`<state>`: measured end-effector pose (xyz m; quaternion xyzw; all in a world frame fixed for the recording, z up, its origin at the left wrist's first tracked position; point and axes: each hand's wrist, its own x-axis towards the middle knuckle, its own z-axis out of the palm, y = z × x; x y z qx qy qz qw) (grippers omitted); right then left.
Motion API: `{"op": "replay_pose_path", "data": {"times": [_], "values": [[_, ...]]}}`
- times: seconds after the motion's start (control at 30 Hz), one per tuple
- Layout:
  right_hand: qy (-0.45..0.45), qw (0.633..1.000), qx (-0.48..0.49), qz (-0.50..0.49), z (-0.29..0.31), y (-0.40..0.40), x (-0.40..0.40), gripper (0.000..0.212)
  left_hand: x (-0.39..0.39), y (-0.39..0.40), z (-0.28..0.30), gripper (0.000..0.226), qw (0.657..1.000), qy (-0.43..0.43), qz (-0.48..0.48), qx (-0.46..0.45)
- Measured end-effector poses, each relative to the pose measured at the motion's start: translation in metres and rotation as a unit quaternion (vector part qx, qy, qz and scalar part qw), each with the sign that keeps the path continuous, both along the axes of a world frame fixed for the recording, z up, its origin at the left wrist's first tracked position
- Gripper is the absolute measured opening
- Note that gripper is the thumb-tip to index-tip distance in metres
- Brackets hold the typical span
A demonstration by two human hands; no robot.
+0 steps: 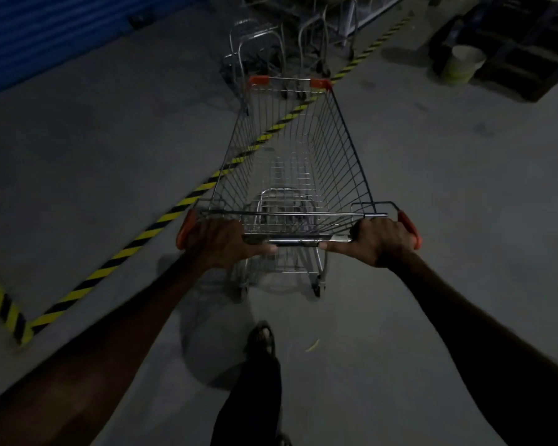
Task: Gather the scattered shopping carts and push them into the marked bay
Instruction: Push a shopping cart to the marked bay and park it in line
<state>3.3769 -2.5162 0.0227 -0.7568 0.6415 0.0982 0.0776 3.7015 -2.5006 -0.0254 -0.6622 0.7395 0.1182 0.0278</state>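
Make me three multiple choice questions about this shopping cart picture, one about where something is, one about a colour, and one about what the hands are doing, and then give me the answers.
1. Where does the striped floor tape run, relative to the cart being pushed?
A. From lower left, passing under the cart, toward upper right
B. Only along the right wall
C. In a circle around the cart

2. What colour are the cart's corner guards?
A. Green
B. Orange-red
C. White

3. What are the hands doing?
A. Both hang free
B. Only the right holds the handle
C. Both grip the handle bar

Answers:
1 A, the yellow-and-black tape crosses diagonally beneath the basket.
2 B, the front corners show orange-red caps.
3 C, the left hand and the right hand each wrap around the bar near its ends.
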Motion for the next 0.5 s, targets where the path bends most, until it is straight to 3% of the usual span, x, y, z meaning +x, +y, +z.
{"op": "replay_pose_path", "data": {"times": [0.2, 0.33, 0.43, 0.5], "values": [[0.010, 1.000, 0.012, 0.025, 0.003, -0.122, 0.009, 0.106, 0.006, -0.102, 0.018, 0.108, 1.000, 0.020, 0.017, -0.006], [0.011, 1.000, 0.013, 0.024, 0.000, -0.202, 0.014, 0.108, 0.006, -0.162, 0.029, 0.092, 0.999, 0.011, 0.025, -0.022], [0.018, 0.999, 0.010, 0.040, -0.001, -0.258, 0.018, 0.108, 0.010, -0.215, 0.018, 0.117, 0.999, -0.011, 0.030, -0.020], [0.020, 0.999, 0.009, 0.049, 0.000, -0.296, 0.023, 0.106, 0.018, -0.251, 0.010, 0.115, 0.999, 0.006, 0.053, -0.002]]}}
